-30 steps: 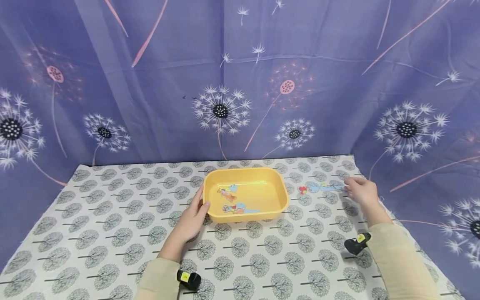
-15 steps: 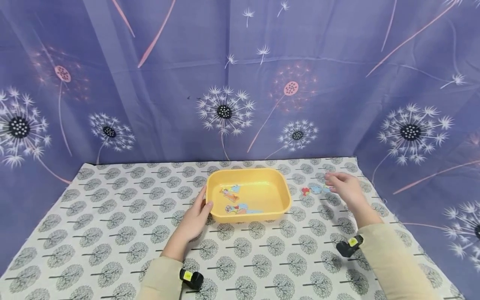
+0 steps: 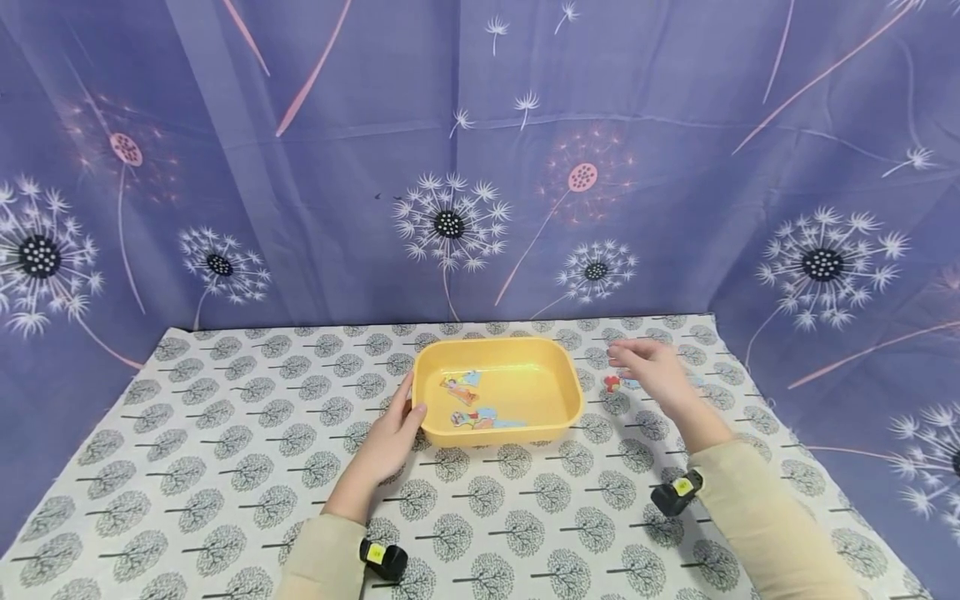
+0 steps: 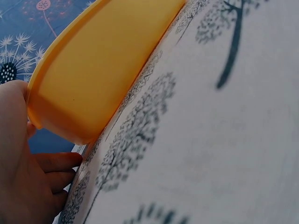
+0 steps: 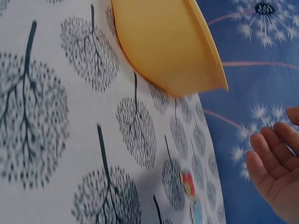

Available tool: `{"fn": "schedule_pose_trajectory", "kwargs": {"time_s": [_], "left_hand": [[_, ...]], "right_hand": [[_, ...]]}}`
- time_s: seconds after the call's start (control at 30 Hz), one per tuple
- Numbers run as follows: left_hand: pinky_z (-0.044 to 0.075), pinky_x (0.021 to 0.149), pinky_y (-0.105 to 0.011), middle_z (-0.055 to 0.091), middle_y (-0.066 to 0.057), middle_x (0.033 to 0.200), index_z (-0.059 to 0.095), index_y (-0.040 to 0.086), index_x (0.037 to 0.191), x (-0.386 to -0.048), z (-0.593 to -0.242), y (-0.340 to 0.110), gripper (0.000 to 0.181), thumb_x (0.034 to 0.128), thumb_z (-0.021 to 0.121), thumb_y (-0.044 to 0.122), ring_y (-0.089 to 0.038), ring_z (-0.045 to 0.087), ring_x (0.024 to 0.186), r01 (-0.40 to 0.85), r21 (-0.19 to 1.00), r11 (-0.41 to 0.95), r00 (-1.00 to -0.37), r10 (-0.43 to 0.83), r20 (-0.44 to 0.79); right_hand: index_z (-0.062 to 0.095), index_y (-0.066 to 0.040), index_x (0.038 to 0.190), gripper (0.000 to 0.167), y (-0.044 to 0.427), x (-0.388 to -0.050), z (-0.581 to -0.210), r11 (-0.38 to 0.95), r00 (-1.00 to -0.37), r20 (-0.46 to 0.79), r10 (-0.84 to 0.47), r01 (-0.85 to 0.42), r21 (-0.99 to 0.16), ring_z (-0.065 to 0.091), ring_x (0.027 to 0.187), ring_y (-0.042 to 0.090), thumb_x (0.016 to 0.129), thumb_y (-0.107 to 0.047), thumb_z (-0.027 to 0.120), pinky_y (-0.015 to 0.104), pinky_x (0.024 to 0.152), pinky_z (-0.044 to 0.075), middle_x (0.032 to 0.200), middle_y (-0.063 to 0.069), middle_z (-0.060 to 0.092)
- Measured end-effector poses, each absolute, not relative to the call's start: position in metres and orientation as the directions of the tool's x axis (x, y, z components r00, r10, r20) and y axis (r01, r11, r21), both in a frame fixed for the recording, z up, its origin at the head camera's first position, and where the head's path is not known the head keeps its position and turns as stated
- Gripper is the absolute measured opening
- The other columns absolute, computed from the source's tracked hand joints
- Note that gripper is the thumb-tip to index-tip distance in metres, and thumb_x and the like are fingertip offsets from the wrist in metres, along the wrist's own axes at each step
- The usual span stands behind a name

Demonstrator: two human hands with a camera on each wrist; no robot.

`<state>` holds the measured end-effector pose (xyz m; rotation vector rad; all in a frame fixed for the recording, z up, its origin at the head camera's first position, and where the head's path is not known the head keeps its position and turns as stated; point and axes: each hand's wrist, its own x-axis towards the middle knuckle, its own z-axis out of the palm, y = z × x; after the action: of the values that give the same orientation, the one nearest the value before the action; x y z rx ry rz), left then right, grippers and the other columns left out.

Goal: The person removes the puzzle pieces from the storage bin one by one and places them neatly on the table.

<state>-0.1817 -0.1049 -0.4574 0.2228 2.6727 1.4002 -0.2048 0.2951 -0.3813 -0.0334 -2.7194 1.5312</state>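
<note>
A shallow yellow plastic tray [image 3: 525, 392] stands at the middle of the cloth. My left hand [image 3: 390, 437] grips its left end, the thumb at the rim and the other fingers outside the wall. Inside lie flat, colourful printed pieces, one orange and blue [image 3: 459, 387], another mostly blue [image 3: 487, 418]. My right hand [image 3: 656, 375] hovers right of the tray with nothing in it, its fingers loosely extended in the right wrist view. Under it on the cloth lies a flat red-and-blue piece, its red end [image 5: 188, 182] showing and much of the blue part hidden in the head view.
The table is covered by a white cloth [image 3: 300, 517] printed with grey trees. A purple curtain [image 3: 337, 208] with dandelions hangs behind the table and along both sides. Each wrist carries a black camera [image 3: 384, 560].
My right hand has moved left over the flat piece, from its right end towards the tray. The left hand keeps its grip on the tray.
</note>
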Motion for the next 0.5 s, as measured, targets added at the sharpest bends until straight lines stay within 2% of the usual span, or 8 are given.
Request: {"fn": "schedule_pose_trajectory", "kwargs": {"time_s": [0.13, 0.2, 0.37, 0.5], "left_hand": [[0.031, 0.106, -0.064, 0.044, -0.012, 0.146, 0.005, 0.035, 0.152, -0.182, -0.457, -0.105, 0.060, 0.1012, 0.035, 0.043, -0.037, 0.045, 0.130, 0.078, 0.828, 0.555, -0.982, 0.186, -0.033], [0.031, 0.106, -0.064, 0.044, -0.012, 0.146, 0.005, 0.035, 0.152, -0.181, -0.457, -0.105, 0.060, 0.1012, 0.035, 0.043, -0.037, 0.045, 0.130, 0.079, 0.829, 0.554, -0.982, 0.187, -0.032], [0.032, 0.107, -0.062, 0.044, -0.013, 0.145, 0.006, 0.033, 0.153, -0.180, -0.455, -0.104, 0.060, 0.1011, 0.035, 0.043, -0.036, 0.046, 0.130, 0.082, 0.832, 0.548, -0.982, 0.188, -0.028], [0.031, 0.108, -0.061, 0.044, -0.012, 0.146, 0.006, 0.033, 0.153, -0.181, -0.455, -0.104, 0.060, 0.1010, 0.035, 0.043, -0.036, 0.045, 0.131, 0.076, 0.834, 0.546, -0.982, 0.185, -0.032]], "right_hand": [[0.053, 0.002, 0.130, 0.051, 0.282, -0.206, -0.380, 0.502, -1.000, 0.004, 0.014, 0.004, -0.865, 0.067, 0.089, 0.013, 0.095, -0.035, 0.056, 0.046, 0.092, 0.053, 0.126, 0.026, 0.057], [0.054, 0.000, 0.129, 0.050, 0.276, -0.207, -0.380, 0.497, -1.000, -0.004, 0.012, 0.009, -0.868, 0.067, 0.084, 0.010, 0.094, -0.036, 0.057, 0.045, 0.090, 0.054, 0.124, 0.026, 0.059], [0.055, -0.003, 0.129, 0.051, 0.263, -0.209, -0.380, 0.500, -1.000, -0.021, 0.000, 0.019, -0.866, 0.068, 0.096, 0.027, 0.093, -0.039, 0.058, 0.031, 0.075, 0.057, 0.120, 0.023, 0.063], [0.055, -0.003, 0.128, 0.051, 0.253, -0.212, -0.382, 0.490, -1.000, -0.023, -0.018, 0.012, -0.872, 0.065, 0.103, 0.033, 0.092, -0.039, 0.058, 0.036, 0.077, 0.056, 0.121, 0.021, 0.063]]}}
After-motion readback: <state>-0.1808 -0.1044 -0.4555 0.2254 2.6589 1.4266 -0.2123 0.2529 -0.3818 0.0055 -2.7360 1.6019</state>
